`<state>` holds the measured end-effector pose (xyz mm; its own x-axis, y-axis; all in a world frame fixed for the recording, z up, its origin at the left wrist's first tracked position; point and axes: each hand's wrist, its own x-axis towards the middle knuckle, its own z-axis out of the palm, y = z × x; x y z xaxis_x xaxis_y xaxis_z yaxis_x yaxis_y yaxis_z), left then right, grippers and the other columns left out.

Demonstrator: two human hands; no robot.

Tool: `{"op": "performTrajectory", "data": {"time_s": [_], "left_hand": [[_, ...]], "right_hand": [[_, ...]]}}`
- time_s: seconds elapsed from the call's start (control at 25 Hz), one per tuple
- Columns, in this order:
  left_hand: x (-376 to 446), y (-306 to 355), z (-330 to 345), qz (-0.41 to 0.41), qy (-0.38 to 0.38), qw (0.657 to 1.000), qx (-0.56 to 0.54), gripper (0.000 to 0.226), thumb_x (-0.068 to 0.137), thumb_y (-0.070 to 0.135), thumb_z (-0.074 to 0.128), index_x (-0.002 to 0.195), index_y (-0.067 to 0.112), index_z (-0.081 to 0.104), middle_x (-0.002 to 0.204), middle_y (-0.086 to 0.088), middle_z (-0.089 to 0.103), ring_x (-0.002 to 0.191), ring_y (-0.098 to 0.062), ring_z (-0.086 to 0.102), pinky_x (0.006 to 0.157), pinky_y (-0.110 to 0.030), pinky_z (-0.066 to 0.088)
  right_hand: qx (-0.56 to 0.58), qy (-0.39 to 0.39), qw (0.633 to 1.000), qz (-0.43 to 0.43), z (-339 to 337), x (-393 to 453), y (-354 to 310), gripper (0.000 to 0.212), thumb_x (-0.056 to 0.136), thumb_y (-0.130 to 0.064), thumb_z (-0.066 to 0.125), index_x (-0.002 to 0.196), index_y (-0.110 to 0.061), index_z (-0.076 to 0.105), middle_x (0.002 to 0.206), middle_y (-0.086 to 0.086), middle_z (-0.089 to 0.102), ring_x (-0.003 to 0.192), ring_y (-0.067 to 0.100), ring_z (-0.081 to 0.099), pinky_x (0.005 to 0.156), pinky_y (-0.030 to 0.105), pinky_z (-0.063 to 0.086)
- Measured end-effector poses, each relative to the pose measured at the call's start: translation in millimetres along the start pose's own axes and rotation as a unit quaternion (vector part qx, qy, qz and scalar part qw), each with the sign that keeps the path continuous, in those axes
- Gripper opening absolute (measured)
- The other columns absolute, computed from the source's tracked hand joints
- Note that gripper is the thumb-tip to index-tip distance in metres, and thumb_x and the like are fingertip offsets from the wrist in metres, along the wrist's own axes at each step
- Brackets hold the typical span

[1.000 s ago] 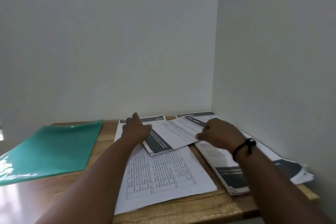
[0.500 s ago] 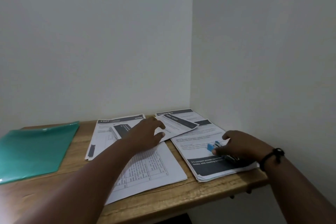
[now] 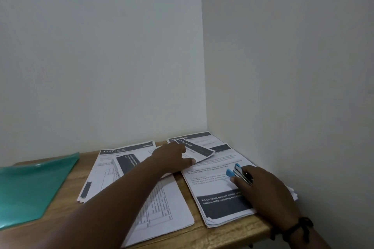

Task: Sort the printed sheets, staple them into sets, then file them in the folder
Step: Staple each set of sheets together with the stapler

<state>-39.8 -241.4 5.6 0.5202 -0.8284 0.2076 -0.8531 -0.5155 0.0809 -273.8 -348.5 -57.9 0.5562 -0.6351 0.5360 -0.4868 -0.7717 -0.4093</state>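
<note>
Folder [image 3: 32,186] lies at the desk's [image 3: 186,234] left edge, untouched. Left hand [image 3: 172,157] pinches a small set of sheets [image 3: 199,150] near the back corner; right hand [image 3: 263,186] closes round the stapler [image 3: 237,174] on the right pile [image 3: 218,188]. Stapling seems in hand; next, a corner must enter the stapler's mouth. Right fingertips are hidden.

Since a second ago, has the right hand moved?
Yes. The right hand left the middle sheets and went right, onto the stapler by the side wall.
</note>
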Motion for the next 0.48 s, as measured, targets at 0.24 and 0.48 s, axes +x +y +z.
{"op": "performTrajectory", "data": {"time_s": [0.24,0.48], "left_hand": [[27.4,9.7,16.4,-0.056,-0.053,0.997,0.023,0.094,0.071,0.081,0.054,0.142,0.021,0.042,0.146,-0.001,0.047,0.131,-0.021,0.046,0.103,-0.037,0.039],[28.8,2.5,34.1,-0.035,-0.03,0.995,0.087,0.086,0.074,0.087,0.034,0.126,0.021,0.054,0.125,-0.002,0.06,0.113,-0.023,0.056,0.089,-0.038,0.044]], "right_hand": [[0.046,-0.033,0.998,0.025,-4.8,-0.2,3.4,0.026,0.088,-0.055,0.051,0.085,-0.03,0.058,0.079,-0.01,0.061,0.076,0.002,0.054,0.068,0.023,0.042],[0.101,-0.085,0.986,0.099,-18.3,14.1,-10.0,0.021,0.09,-0.047,0.057,0.09,-0.027,0.06,0.083,-0.009,0.063,0.074,0.005,0.057,0.065,0.027,0.045]]}}
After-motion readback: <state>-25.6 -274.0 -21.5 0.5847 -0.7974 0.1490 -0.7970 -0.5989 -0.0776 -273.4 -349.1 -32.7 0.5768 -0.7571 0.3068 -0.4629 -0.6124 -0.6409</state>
